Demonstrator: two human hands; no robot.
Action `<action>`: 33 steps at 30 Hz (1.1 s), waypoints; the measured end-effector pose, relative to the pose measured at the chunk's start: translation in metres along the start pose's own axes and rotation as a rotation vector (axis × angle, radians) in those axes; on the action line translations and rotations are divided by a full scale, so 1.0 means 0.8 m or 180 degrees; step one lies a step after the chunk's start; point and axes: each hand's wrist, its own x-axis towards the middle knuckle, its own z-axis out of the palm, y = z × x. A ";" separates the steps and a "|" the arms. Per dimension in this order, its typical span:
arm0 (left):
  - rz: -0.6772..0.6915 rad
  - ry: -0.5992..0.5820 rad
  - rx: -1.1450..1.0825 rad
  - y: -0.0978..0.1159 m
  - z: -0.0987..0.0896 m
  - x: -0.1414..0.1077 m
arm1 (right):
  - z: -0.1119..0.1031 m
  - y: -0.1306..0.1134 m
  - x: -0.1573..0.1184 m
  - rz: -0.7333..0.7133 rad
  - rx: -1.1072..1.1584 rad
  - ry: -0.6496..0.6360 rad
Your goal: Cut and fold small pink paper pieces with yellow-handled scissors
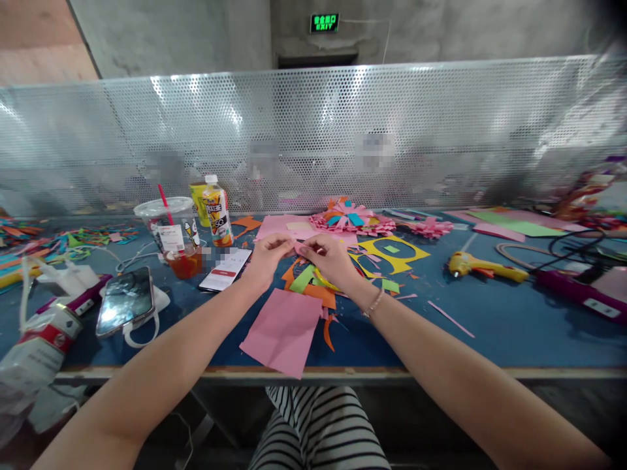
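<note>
My left hand (268,258) and my right hand (332,261) meet over the middle of the table, fingertips pinched together. Between them is a small piece of pink paper (298,246), mostly hidden by the fingers. Just below the hands lie green and orange paper scraps (302,279). A larger pink paper sheet (284,331) is nearest me, its corner reaching over the table edge. Behind the hands is another pink sheet (274,226), with a layered pink paper flower (343,219) to its right. Yellow paper with round cut-outs (409,251) lies right of my right hand.
At left stand a lidded drink cup (183,261) and a juice bottle (217,212), near two phones (226,269) (126,300) and cables. A yellow glue gun (482,266) lies at right. A perforated metal panel (304,130) closes off the back.
</note>
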 end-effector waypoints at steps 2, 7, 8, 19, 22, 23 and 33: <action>0.0019 0.0055 0.0081 0.000 -0.001 0.001 | 0.000 0.001 0.001 -0.0026 0.0015 -0.0008; 0.0180 -0.0015 0.0090 -0.004 -0.007 0.004 | 0.000 0.002 0.001 -0.0036 0.0158 0.0004; 0.0169 -0.0017 0.0061 -0.004 -0.007 0.004 | 0.000 0.002 0.001 -0.0037 0.0195 0.0003; -0.0151 -0.0101 -0.0441 -0.002 -0.003 0.003 | -0.002 0.012 0.004 -0.0272 0.0223 0.0154; -0.0090 -0.0042 -0.0267 -0.005 -0.004 0.004 | -0.002 0.012 0.004 -0.0376 0.0083 0.0189; -0.0064 -0.0036 -0.0193 -0.005 -0.004 0.004 | -0.003 0.012 0.004 -0.0397 0.0065 0.0197; -0.0123 0.0204 0.0494 -0.005 -0.006 0.005 | -0.006 0.011 0.005 -0.0310 0.0127 0.0338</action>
